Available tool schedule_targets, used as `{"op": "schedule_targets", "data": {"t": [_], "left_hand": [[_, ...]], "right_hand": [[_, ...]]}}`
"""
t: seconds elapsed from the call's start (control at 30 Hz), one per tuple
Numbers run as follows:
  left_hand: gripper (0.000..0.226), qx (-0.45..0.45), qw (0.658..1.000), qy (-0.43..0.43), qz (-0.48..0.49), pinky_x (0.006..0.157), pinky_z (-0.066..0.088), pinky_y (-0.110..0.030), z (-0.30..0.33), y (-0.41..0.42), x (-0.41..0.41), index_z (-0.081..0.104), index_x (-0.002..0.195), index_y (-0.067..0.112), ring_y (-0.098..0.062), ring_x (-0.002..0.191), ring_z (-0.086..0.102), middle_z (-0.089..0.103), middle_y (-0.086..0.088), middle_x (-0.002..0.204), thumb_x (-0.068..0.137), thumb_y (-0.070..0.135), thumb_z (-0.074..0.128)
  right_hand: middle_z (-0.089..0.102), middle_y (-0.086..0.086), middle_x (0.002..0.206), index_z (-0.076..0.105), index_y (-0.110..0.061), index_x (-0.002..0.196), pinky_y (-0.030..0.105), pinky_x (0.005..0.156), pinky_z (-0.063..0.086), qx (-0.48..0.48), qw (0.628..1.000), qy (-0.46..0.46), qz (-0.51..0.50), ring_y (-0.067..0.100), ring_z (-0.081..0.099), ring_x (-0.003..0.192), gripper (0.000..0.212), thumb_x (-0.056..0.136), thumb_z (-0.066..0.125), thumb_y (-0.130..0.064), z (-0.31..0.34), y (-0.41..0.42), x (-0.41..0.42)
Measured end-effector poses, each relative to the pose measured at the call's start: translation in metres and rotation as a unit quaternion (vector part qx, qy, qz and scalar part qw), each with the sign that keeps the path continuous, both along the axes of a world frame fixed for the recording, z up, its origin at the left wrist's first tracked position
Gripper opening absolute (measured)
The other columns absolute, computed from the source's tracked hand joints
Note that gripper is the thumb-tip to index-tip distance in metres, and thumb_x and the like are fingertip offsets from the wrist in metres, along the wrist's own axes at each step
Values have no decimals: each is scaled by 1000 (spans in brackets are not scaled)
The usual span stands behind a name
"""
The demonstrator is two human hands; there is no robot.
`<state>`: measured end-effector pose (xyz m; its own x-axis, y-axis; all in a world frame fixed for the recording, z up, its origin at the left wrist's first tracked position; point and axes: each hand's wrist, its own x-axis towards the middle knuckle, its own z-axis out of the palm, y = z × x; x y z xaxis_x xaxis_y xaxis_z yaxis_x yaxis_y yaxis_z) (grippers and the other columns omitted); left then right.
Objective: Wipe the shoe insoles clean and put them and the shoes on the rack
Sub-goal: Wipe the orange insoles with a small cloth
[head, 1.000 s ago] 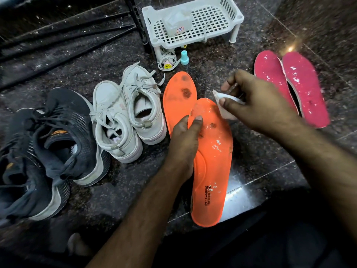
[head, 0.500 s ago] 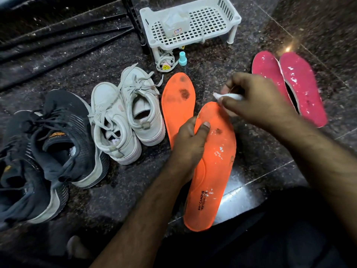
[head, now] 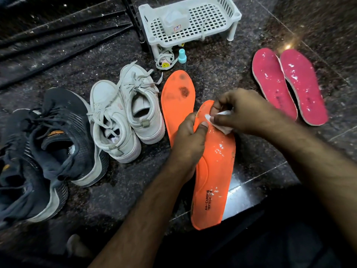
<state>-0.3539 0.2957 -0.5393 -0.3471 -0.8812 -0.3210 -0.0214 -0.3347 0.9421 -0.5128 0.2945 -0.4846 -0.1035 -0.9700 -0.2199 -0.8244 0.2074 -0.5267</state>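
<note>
The long orange foam insole [head: 214, 163] lies on the dark speckled stone floor [head: 222, 78], toe end lifted. It looks light, thin and bendy, so it needs support near the toe. The left hand [head: 190, 144] grips its left edge; the right hand [head: 245, 111] pinches a white wipe [head: 224, 122] against its toe.

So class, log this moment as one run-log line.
stage: wiping | left hand: grips orange insole | right hand: pinches white wipe on its toe end | rack: no shoes yet
</note>
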Motion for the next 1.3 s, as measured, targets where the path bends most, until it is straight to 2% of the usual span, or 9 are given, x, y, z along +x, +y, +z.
{"op": "schedule_targets", "data": {"t": [0.1,0.27,0.47,0.6,0.7,0.83,1.03,1.17,1.3], "left_hand": [[18,-10,1000,-12,8,93,54,-59,-1,0,1,65,115,15,-30,94,70,73,-17,108,102,16,52],[20,-18,1000,0,1,93,55,-55,2,-1,-1,66,117,15,-26,93,69,74,-16,109,102,15,52],[17,-6,1000,-8,-4,88,56,-47,2,0,0,68,109,15,-21,85,68,74,-11,101,104,11,51],[18,2,1000,2,-3,83,55,-46,5,-1,-1,68,107,15,-23,80,64,72,-11,92,103,12,51],[18,1,1000,-12,-13,77,52,-40,4,1,-2,67,107,11,-20,75,60,69,-8,86,104,10,50],[17,7,1000,-13,-8,87,56,-50,7,1,-1,68,102,14,-21,81,65,73,-8,92,104,12,51],[18,12,1000,0,15,85,56,-47,7,-1,-1,67,111,11,-24,81,65,73,-17,97,103,11,51],[24,7,1000,-3,13,96,54,-55,7,-1,0,64,120,15,-28,95,68,73,-16,111,100,14,52],[28,-6,1000,-12,19,101,52,-49,8,-1,-1,61,127,14,-26,105,69,72,-11,118,103,6,50]], "right_hand": [[66,-6,73,65,-27,73,29,67,49,-36,990,102,-91,20,65,77,10,76,73,-32,6,-1,-13],[71,-5,75,68,-23,79,30,69,52,-29,997,-67,-18,13,67,73,13,79,77,-32,13,2,-4],[65,-4,80,60,-27,84,30,67,45,-94,986,102,-90,22,63,80,16,81,72,-36,6,-2,-16],[67,-9,77,66,-24,86,26,66,48,-105,993,-48,-27,6,60,70,17,80,79,-32,18,-1,-11],[69,-10,77,67,-28,86,30,70,53,-68,998,-13,2,6,63,72,17,77,79,-36,6,-2,-6],[66,-7,80,61,-25,85,31,68,47,-138,985,58,-84,18,64,79,16,81,73,-35,8,-4,-21],[67,-9,76,67,-24,88,19,62,41,-101,994,-39,29,1,60,69,11,83,75,-31,19,5,-4],[65,-10,78,66,-26,88,26,66,41,-46,998,44,7,13,63,78,9,82,72,-31,10,4,-9],[67,-5,84,63,-27,87,31,72,48,-93,992,66,-55,18,63,84,9,82,70,-26,14,4,-13]]}}
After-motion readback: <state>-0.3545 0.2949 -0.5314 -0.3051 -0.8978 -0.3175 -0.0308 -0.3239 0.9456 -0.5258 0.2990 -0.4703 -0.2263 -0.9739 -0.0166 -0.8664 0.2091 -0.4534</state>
